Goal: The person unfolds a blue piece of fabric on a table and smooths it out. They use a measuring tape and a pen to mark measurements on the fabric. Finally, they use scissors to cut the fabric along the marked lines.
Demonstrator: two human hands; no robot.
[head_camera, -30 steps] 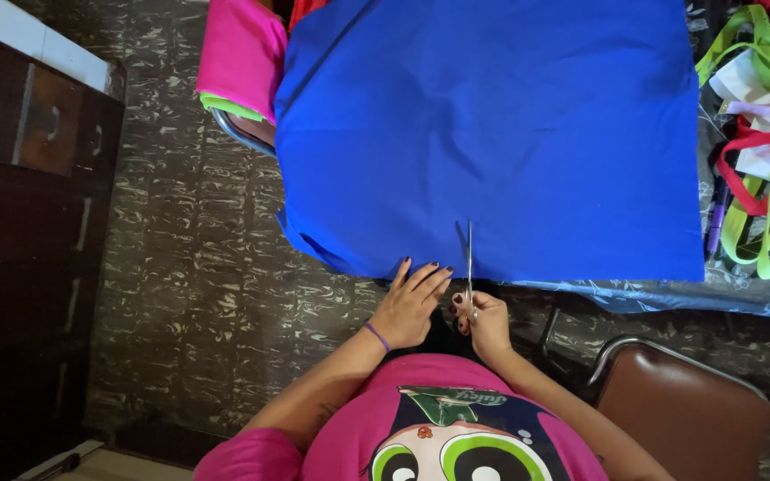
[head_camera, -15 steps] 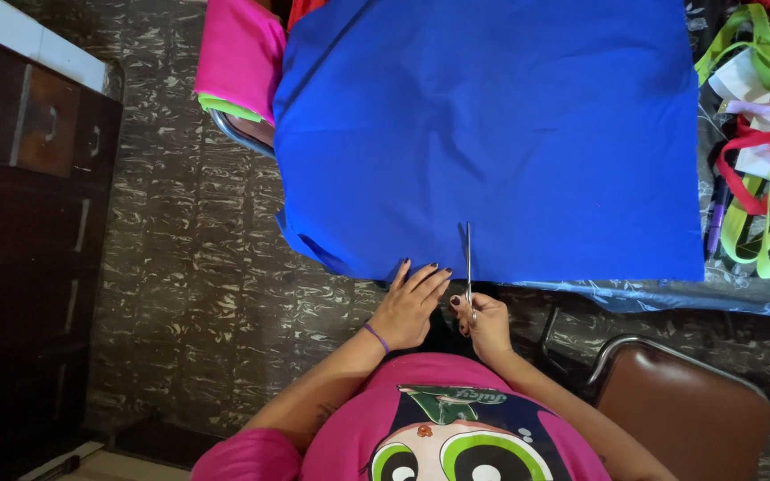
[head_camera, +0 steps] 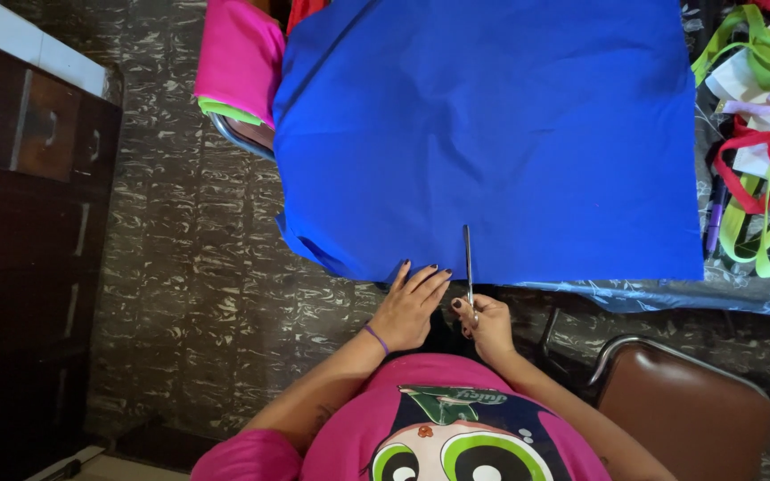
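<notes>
Left hand (head_camera: pixel 409 307) lies flat, fingers spread, on blue cloth (head_camera: pixel 492 134); right hand (head_camera: pixel 487 322) grips scissors (head_camera: pixel 468 258) at its edge.

Blue cloth (head_camera: pixel 492 134): flat, spread across frame centre-top. Scissors (head_camera: pixel 468 258): slim, upright, blades over cloth's lower edge.

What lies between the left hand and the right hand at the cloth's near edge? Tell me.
In the head view, only a narrow strip of blue cloth separates the left hand from the scissors held by the right hand.
</notes>
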